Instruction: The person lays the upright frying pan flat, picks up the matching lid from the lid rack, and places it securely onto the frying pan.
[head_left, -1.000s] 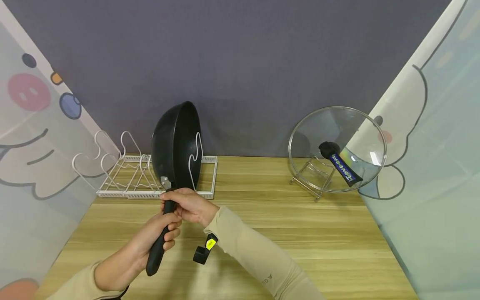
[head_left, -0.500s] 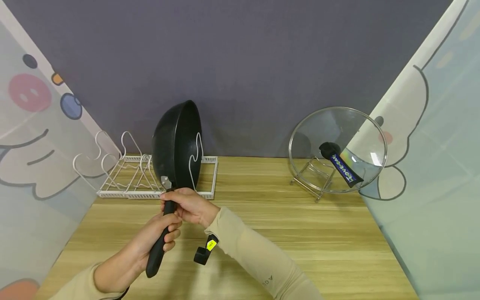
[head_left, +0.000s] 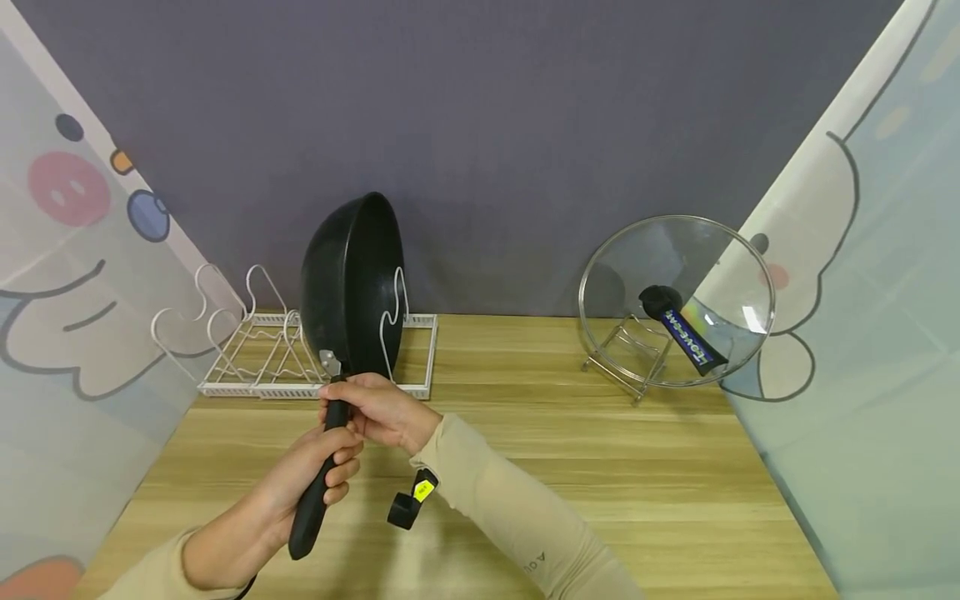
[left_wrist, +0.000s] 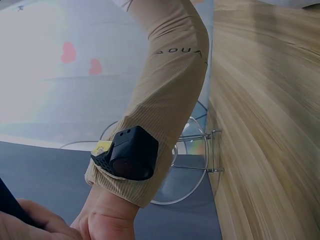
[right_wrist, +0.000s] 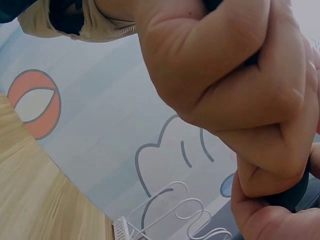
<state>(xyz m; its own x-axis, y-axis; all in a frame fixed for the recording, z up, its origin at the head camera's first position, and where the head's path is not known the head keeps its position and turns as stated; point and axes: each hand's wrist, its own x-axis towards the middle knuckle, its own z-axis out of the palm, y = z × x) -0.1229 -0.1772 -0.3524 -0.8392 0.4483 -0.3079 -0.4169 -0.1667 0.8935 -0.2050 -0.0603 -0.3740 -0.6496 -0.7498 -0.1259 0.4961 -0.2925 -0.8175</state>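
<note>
A black wok [head_left: 326,283] stands on edge in the head view, its hollow side facing right, between the wires of a white rack [head_left: 262,390]. Its long black handle [head_left: 307,521] points toward me. My left hand [head_left: 327,467] wraps its fingers round the middle of the handle. Farther up, close to the metal joint, my right hand [head_left: 381,410] grips the same handle, thumb on top. In the right wrist view, the curled fingers of the left hand [right_wrist: 235,75] fill the upper right. The left wrist view catches only part of the left hand [left_wrist: 30,220] and handle.
At the right a glass lid [head_left: 622,250] with a dark knob and blue-labelled handle [head_left: 686,337] leans in a small wire stand [head_left: 637,383]. A grey wall [head_left: 480,150] rises behind the wooden table [head_left: 562,450], with cartoon-printed panels [head_left: 885,350] at both sides.
The wok's top edge has risen slightly and its handle end has dropped a little toward me. Both hands keep their hold on the handle.
</note>
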